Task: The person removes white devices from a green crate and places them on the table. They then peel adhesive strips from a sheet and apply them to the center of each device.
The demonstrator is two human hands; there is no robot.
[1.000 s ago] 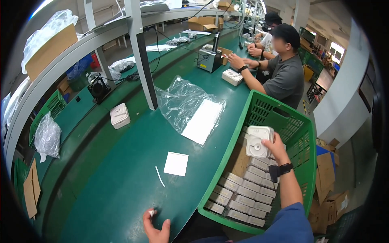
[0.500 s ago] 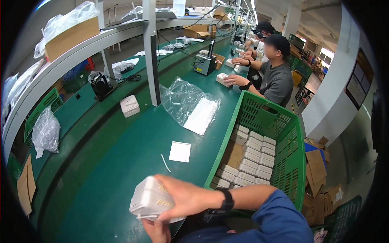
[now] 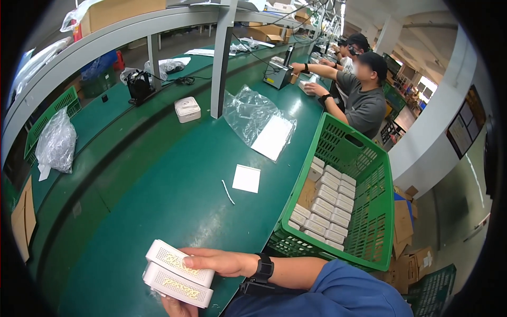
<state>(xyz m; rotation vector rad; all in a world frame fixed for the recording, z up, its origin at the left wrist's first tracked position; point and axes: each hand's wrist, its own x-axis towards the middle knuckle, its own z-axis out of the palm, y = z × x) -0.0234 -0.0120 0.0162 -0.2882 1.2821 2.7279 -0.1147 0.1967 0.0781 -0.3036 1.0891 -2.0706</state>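
Observation:
Two white rounded boxes with dotted faces and raised gold lettering are held side by side above the green bench, at the lower left. My right hand is closed around them from the right, its thumb lying over the lettering. Below them my left hand supports the underside, mostly hidden by the boxes. A similar white box sits alone farther up the bench, near the grey post. A white card and a thin white strip lie on the green surface beyond my hands.
To the right stands a green crate with rows of white boxes. A clear plastic bag with white sheets lies across the bench. A grey post rises from it. A co-worker handles a white box at the far right.
Both hands have turned the boxes, so their lettered faces now show, and moved them slightly left and down. The view has shifted. The co-worker's one arm now reaches toward the grey device.

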